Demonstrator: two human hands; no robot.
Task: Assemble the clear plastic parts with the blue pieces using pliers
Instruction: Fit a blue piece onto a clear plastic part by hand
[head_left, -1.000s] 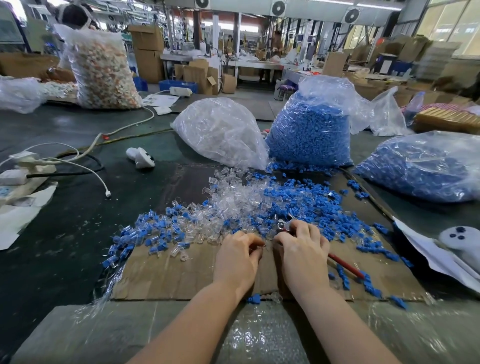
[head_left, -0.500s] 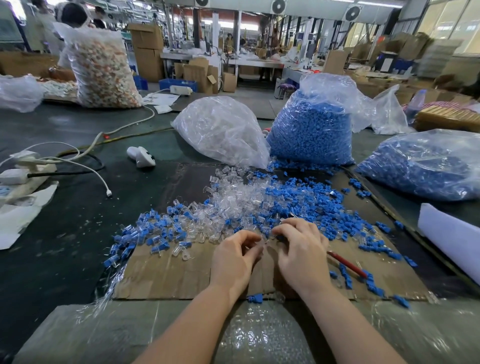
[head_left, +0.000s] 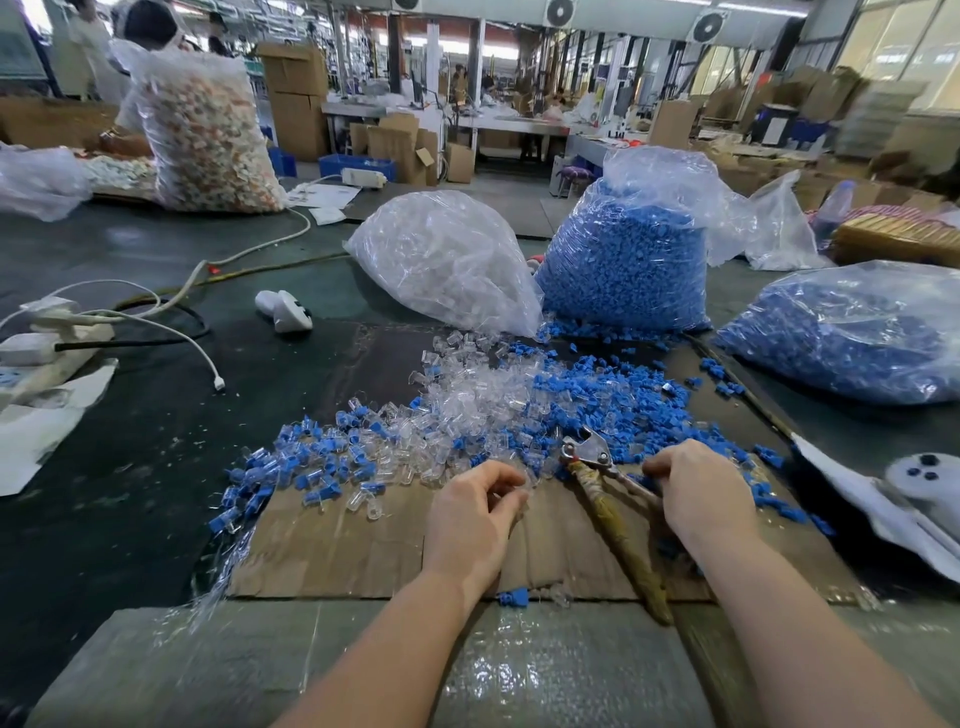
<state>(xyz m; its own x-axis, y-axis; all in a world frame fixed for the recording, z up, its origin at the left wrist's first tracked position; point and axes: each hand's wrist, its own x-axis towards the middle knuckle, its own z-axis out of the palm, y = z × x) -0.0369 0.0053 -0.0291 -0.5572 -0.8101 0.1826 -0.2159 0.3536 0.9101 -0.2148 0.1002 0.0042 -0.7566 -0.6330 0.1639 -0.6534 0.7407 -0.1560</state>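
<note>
Clear plastic part (head_left: 511, 486) was pinched in left hand (head_left: 475, 519); right hand (head_left: 701, 493) grasped one handle of the pliers (head_left: 602, 478) on cardboard (head_left: 337, 556).

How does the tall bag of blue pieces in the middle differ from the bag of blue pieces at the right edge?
The middle bag of blue pieces stands upright, with its plastic top open and crumpled above the fill. The right bag of blue pieces lies low and spread out, and the frame edge cuts it off. The middle bag stands beside the bag of clear parts; the right bag stands apart. Both are clear plastic bags on the table.
</note>
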